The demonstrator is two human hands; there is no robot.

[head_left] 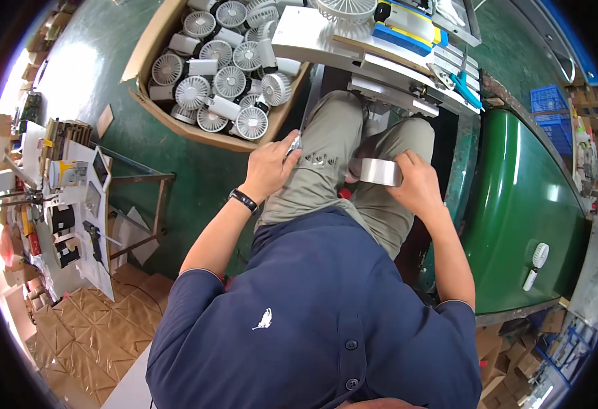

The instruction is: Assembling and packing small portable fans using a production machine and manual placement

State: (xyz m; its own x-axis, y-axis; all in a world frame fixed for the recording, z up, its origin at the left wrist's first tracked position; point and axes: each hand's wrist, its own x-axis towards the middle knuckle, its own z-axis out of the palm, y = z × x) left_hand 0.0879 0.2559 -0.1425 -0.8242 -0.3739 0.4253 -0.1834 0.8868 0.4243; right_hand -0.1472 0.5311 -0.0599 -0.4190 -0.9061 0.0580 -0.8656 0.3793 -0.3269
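My right hand (418, 183) is closed round a roll of silver-grey tape (379, 172), held over my right thigh. Beside my left knee, my left hand (269, 168) pinches a small, thin, metallic-looking item (295, 144); its kind is too small to make out. Several tiny shiny pieces or marks (320, 160) show on the left trouser leg between the two hands. Just beyond the left hand stands an open cardboard box (244, 144), filled with white handheld fans (231, 82).
A metal workbench (305, 34) in front of my knees carries a blue-and-yellow fixture (408, 34) and a teal-handled tool (465, 88). At right, a white handheld fan (536, 266) lies on a green surface (510, 204). A cluttered rack (74, 198) stands at left.
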